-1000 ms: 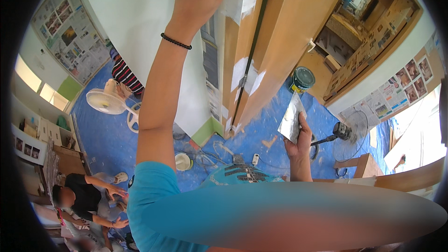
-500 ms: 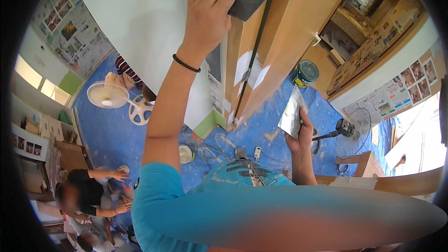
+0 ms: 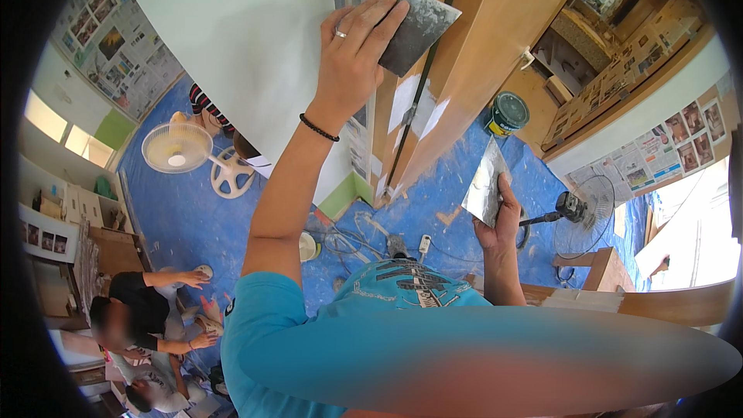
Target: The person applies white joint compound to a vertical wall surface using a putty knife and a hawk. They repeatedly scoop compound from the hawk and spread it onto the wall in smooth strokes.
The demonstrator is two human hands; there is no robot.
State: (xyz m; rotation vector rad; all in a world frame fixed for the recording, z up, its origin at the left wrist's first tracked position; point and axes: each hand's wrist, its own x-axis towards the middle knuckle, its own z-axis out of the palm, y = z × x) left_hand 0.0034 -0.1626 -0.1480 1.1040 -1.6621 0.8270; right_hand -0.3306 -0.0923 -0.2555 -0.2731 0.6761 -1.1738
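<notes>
My left hand [image 3: 352, 58] is raised, its fingers laid over a flat, grey, putty-smeared scraper blade [image 3: 418, 29]. The blade lies at the edge of a wooden door frame [image 3: 472, 54]; I cannot tell whether it touches. White filler patches [image 3: 436, 118] mark the wood on both sides of a hinge [image 3: 409, 114] in the dark gap below. Lower and to the right, my right hand [image 3: 501, 220] grips a second shiny metal scraper blade [image 3: 485, 186], thumb along its edge. That blade points up, away from the wood.
Blue sheeting [image 3: 255, 240] covers the floor. A dark green paint bucket [image 3: 508, 114] stands beyond my right hand, near a black fan [image 3: 584, 213]. A white fan [image 3: 178, 147] stands left. Cables and a white tub [image 3: 308, 246] lie below. Two people [image 3: 143, 313] sit at lower left.
My left hand and its scraper blade have come down along the door frame, closer to me. The right hand and its blade have hardly moved.
</notes>
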